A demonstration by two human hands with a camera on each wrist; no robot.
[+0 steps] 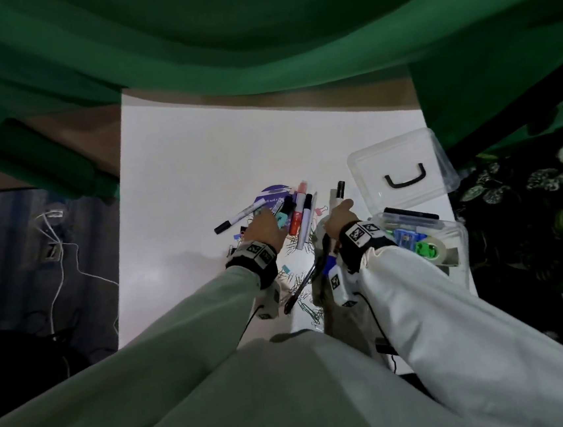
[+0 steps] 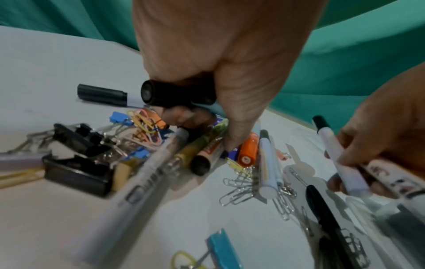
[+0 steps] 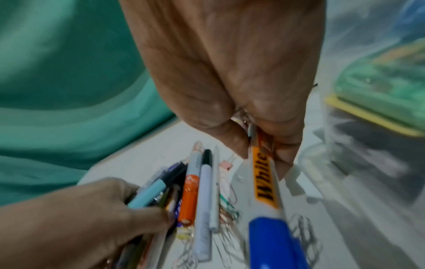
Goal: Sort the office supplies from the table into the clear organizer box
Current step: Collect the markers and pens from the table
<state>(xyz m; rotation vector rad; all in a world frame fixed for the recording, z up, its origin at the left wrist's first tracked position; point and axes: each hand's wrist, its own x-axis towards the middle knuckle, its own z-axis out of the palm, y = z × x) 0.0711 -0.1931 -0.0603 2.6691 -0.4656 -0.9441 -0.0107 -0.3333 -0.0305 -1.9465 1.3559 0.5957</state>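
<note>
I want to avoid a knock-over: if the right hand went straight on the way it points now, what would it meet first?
Probably the clear lid lying open behind the organizer box. The right hand, gripping markers, points away from the body toward its near corner, though depth is unclear.

On the white table (image 1: pixel 180 175), the left hand (image 1: pixel 265 227) reaches into a pile of pens and markers (image 1: pixel 295 212) at the centre. The right hand (image 1: pixel 339 216), just at 3 o'clock of the pile, holds a bundle of long markers; a black cap (image 1: pixel 341 188) sticks out toward 12 o'clock. The clear plastic organizer box (image 1: pixel 455 251) stands at 3 o'clock of the right wrist, and its lid with a black handle (image 1: pixel 403 167) is raised behind. Silver paper clips (image 1: pixel 300 280) lie scattered between the forearms. Green cloth (image 1: pixel 255 26) hangs at 12 o'clock.
</note>
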